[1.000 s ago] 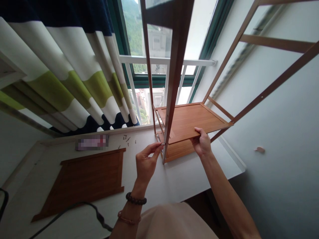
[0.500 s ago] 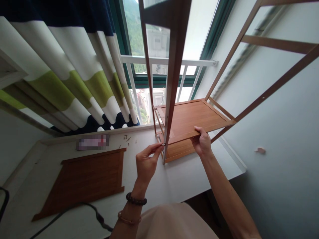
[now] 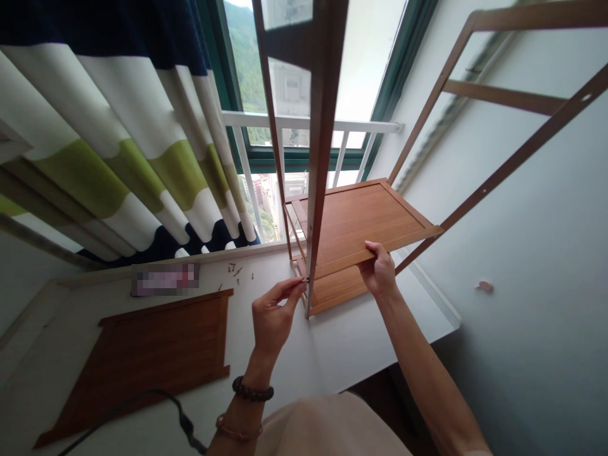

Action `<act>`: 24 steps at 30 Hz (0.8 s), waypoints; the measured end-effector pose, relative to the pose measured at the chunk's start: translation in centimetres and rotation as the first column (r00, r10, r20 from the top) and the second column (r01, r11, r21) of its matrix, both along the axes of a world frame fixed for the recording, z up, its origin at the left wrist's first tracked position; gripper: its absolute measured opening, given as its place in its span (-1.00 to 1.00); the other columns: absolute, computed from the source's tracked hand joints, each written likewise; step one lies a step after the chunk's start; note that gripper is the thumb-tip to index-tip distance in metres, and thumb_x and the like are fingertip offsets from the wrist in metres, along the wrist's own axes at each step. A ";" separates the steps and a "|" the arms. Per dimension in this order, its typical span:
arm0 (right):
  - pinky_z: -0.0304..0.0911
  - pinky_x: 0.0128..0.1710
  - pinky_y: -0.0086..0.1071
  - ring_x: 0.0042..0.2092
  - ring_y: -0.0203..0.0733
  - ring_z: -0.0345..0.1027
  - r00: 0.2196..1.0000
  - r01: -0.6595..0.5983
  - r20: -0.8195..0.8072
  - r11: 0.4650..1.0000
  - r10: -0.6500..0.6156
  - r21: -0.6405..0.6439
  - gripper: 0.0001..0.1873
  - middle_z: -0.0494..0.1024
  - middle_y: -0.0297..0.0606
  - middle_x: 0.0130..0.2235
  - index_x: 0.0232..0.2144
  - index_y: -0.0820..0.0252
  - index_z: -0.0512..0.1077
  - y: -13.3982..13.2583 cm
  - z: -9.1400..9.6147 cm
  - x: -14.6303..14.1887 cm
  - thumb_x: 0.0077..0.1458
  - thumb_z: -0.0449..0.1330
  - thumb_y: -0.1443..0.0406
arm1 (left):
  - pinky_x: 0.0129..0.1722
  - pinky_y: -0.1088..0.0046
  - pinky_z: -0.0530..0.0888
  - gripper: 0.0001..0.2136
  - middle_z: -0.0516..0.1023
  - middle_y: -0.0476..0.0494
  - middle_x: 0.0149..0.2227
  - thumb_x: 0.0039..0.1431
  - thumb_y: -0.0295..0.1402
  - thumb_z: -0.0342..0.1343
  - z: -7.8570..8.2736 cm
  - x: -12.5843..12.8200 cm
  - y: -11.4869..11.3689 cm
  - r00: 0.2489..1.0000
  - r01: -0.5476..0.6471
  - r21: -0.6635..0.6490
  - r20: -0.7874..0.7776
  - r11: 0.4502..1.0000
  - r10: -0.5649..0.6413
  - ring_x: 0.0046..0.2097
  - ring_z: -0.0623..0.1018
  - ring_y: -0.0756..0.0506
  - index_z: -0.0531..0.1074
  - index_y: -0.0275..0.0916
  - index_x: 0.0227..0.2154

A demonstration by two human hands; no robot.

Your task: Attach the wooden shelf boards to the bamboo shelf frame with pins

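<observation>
My left hand [image 3: 274, 315] pinches a small screw [image 3: 305, 280] against the near left upright [image 3: 316, 171] of a brown wooden shelf rack. Most of the screw is hidden by the fingertips. With the thumb on top and the fingers underneath, my right hand [image 3: 379, 271] grips the front edge of the upper shelf board [image 3: 365, 215]. That board lies between the rack's two side frames. Below it sits a lower shelf board [image 3: 339, 291], partly covered by the upper one. The right side frame [image 3: 517, 161] leans outward toward the wall.
Several loose screws [image 3: 235, 271] lie on the white surface [image 3: 304, 367] beside a blurred-out packet [image 3: 165, 279]. A separate wooden board [image 3: 152, 361] rests at the left, with a black cable [image 3: 183, 421] near it. Behind are a striped curtain [image 3: 118, 158] and a white window railing [image 3: 351, 126].
The view has shifted slightly, so the scene sits a little further left. Both hands keep their places on the rack, and the upper board's right end appears slightly changed against its side frame.
</observation>
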State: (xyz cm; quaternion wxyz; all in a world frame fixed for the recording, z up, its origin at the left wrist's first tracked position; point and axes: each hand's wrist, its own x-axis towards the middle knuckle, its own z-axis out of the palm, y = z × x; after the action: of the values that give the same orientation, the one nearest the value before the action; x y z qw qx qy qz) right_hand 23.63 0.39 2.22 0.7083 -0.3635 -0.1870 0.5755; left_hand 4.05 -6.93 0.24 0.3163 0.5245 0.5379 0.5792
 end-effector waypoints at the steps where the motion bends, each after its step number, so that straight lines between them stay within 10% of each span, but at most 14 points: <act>1: 0.33 -0.47 -0.50 -0.46 -0.35 0.37 1.000 -0.002 -0.014 1.000 0.002 -0.013 -0.93 0.47 -0.40 -0.53 -0.56 0.27 0.37 0.0 -0.3 0.1 -0.21 0.22 0.41 | -0.30 0.39 0.54 -0.81 0.59 -0.07 -0.39 -0.08 -0.28 0.20 0.0 0.0 0.0 1.000 0.008 0.000 -0.001 1.000 -0.008 -0.40 0.57 -0.07 0.52 -0.21 -0.36; 24: 0.36 -0.51 -0.55 -0.46 -0.36 0.42 0.984 -0.030 -0.180 0.989 0.004 -0.142 -0.91 0.54 -0.40 -0.48 -0.49 0.24 0.37 -0.1 -3.0 0.6 -0.17 0.17 0.44 | -0.25 0.34 0.54 -0.84 0.53 -0.15 -0.17 0.01 -0.30 0.12 0.3 0.5 0.1 0.985 0.117 -0.003 0.129 0.993 -0.115 -0.20 0.53 -0.11 0.46 -0.24 -0.35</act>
State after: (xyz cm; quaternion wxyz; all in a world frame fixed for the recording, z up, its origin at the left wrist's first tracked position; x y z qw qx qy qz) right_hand 24.20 0.26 -0.74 0.6892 -0.3587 -0.0836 0.6240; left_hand 4.55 -6.83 0.50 0.3863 0.5149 0.4881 0.5894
